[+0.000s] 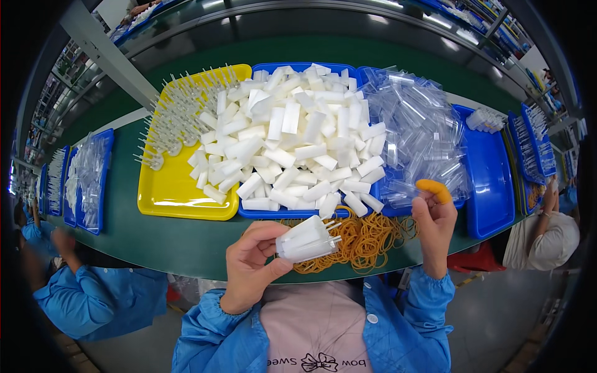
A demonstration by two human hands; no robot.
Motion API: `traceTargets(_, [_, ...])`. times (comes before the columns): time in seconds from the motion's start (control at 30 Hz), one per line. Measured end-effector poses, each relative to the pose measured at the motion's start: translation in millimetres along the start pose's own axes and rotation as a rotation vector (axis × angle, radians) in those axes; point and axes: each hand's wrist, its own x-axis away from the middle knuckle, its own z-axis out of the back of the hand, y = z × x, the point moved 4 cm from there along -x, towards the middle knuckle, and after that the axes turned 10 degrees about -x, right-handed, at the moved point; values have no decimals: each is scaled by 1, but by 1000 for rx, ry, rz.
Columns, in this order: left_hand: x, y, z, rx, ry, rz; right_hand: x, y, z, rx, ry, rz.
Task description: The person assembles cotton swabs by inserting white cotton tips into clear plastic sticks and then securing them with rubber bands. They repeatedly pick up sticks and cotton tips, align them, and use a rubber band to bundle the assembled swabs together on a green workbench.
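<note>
My left hand (252, 264) grips a short bundle of white and translucent plastic pieces (306, 240) between thumb and fingers. Thin pins stick out of its right end. The bundle is tilted above the table's near edge, just left of a heap of tan rubber bands (367, 241). My right hand (437, 222) is raised at the near edge of a tray of clear plastic tubes (420, 133). An orange finger cot (434, 190) covers one fingertip. Its fingers are curled toward the thumb; whatever they may hold blends into the clear tubes behind.
A yellow tray (186, 208) at left holds several white pieces with upright pins. White blocks (298, 133) are heaped over the middle blue tray and spill onto the yellow one. Another blue tray (491, 180) stands at right with small clear parts. Co-workers in blue (102, 298) and pale clothing (547, 239) sit on either side.
</note>
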Motion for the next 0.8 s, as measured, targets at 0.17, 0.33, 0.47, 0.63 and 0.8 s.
traceTargets(0.17, [2,-3,-8,-43,-20,-14,12,-23,-18,-246,22,149])
traceTargets(0.33, [7,0,-19,-284,-8,-108,35,-22,-47,-416,-114,28])
traceTargets(0.47, [7,8,-18,-495,26,-232,37,-21,-52,-460,-116,29])
traceTargets(0.63, [9,13,-20,-604,2,-275,35,-19,-50,-472,-152,33])
traceTargets(0.8, [6,13,-23,-641,4,-317,47,-18,-60,-501,-176,-78])
